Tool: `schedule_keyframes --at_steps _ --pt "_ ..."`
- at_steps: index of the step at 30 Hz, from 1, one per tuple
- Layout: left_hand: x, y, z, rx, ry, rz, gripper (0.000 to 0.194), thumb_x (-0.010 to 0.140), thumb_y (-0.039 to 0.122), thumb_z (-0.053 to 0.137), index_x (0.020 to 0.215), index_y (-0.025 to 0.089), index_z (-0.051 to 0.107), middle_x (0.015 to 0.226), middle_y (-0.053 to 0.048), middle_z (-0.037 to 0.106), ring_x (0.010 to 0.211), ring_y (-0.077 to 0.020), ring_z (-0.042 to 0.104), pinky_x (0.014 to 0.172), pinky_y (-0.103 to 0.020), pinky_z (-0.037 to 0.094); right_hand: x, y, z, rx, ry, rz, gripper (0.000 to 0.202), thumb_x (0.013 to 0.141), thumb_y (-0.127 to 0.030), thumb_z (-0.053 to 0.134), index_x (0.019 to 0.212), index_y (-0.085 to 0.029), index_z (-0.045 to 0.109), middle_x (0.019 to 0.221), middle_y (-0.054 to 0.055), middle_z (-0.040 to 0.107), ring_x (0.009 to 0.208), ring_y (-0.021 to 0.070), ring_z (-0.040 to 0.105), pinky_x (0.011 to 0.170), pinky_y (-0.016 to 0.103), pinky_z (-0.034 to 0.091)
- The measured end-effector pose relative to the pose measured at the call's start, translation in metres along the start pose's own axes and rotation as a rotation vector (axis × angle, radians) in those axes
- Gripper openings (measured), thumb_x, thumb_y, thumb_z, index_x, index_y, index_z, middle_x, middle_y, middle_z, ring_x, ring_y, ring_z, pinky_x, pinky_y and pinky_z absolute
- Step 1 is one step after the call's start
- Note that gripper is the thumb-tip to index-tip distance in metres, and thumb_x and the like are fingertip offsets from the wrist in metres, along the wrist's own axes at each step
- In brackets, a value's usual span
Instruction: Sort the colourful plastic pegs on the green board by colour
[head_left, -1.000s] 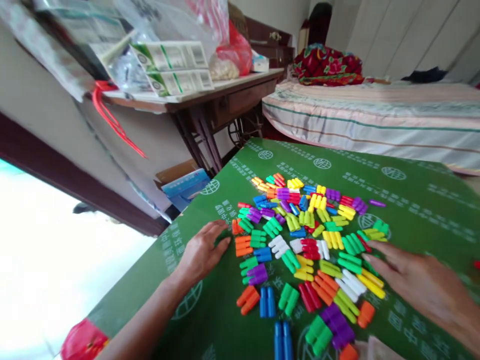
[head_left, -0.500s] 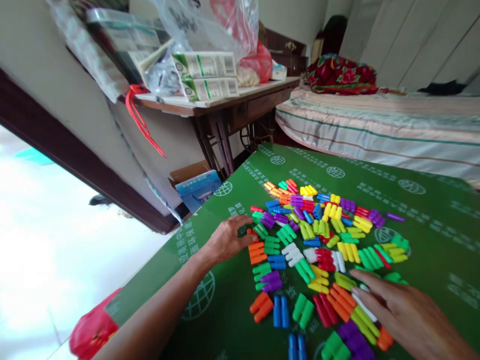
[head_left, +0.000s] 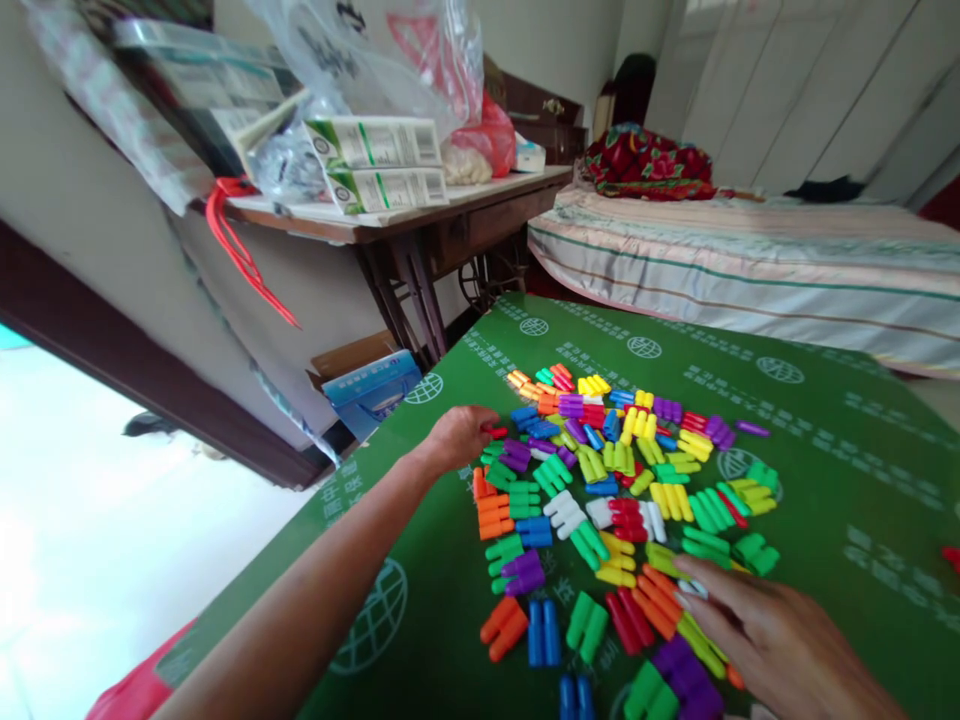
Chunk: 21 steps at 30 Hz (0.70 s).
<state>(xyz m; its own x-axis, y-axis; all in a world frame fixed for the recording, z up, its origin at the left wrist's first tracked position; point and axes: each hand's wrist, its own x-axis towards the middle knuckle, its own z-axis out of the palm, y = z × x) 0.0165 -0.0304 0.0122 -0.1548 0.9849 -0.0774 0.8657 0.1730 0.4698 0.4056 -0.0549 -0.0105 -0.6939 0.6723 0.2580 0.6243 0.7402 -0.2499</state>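
Observation:
Many bullet-shaped plastic toy blocks in several colours lie across a green printed board. My left hand [head_left: 463, 438] is at the left edge of the spread, its fingertips closed on a small red block [head_left: 496, 432]. Next to those fingers lie green blocks [head_left: 496, 466] and a purple block [head_left: 515, 455]. My right hand [head_left: 757, 610] is at the near right, thumb and forefinger pinching a white block [head_left: 694, 589], mostly covered by the fingers. Under and beside it are an orange block [head_left: 658, 600] and a yellow-green block [head_left: 701, 645].
The green board [head_left: 817, 450] fills the foreground. Behind it stand a wooden table [head_left: 480, 208] with boxes [head_left: 382, 165] and plastic bags, and a bed [head_left: 712, 260]. A blue box [head_left: 371, 392] is on the floor at left. A red cord [head_left: 240, 250] hangs from the table.
My left hand has moved away from the orange and green blocks to the red one and closed on it. My right hand has shifted slightly, with the white block between its fingertips. The view has turned right.

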Motion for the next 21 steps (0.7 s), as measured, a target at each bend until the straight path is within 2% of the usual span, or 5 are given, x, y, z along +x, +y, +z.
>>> schedule_keyframes --at_steps 6,10,15,17,21 --pt "0.003 -0.004 -0.007 -0.106 -0.055 -0.089 0.016 0.057 0.022 0.06 0.072 0.019 0.066 0.058 0.005 0.06 0.058 -0.0102 0.051 0.057 -0.021 0.039 -0.002 -0.01 -0.001 -0.003 0.043 -0.04 0.029 0.09 -0.028 0.046 0.101 -0.026 0.072 0.086 -0.004 0.076 0.065 0.0124 0.072 0.054 0.016 0.056" --pt "-0.013 0.009 -0.015 -0.26 0.039 -0.123 0.025 0.057 0.031 0.061 0.078 0.018 0.064 0.069 0.001 0.064 0.066 -0.0125 0.056 0.063 -0.024 0.044 -0.004 -0.017 -0.003 0.009 0.11 -0.041 0.028 0.092 -0.028 0.044 0.101 -0.026 0.071 0.089 -0.003 0.076 0.069 0.0126 0.072 0.062 0.019 0.058" --pt "-0.055 0.075 -0.001 -0.566 -0.069 -0.046 0.044 0.061 0.046 0.064 0.095 0.017 0.062 0.085 -0.004 0.068 0.074 -0.0139 0.06 0.065 -0.025 0.049 0.006 -0.04 -0.008 0.024 0.319 0.008 0.031 0.096 -0.032 0.04 0.104 -0.02 0.068 0.083 0.002 0.076 0.064 0.0124 0.071 0.062 0.018 0.056" --pt "-0.071 0.107 0.014 -0.868 -0.205 -0.075 0.047 0.056 0.042 0.074 0.093 0.017 0.062 0.08 -0.003 0.067 0.072 -0.0122 0.059 0.065 -0.023 0.048 0.012 -0.05 -0.009 0.017 0.398 0.036 0.034 0.097 -0.036 0.04 0.104 -0.017 0.067 0.073 0.003 0.074 0.057 0.0129 0.068 0.056 0.019 0.053" --pt "-0.091 0.153 0.046 -1.077 -0.316 -0.109 0.041 0.053 0.034 0.079 0.087 0.017 0.065 0.078 -0.002 0.066 0.07 -0.0102 0.057 0.063 -0.021 0.045 0.012 -0.059 -0.009 -0.031 0.434 0.091 0.037 0.096 -0.038 0.043 0.106 -0.011 0.065 0.06 0.002 0.068 0.048 0.0137 0.063 0.049 0.023 0.047"
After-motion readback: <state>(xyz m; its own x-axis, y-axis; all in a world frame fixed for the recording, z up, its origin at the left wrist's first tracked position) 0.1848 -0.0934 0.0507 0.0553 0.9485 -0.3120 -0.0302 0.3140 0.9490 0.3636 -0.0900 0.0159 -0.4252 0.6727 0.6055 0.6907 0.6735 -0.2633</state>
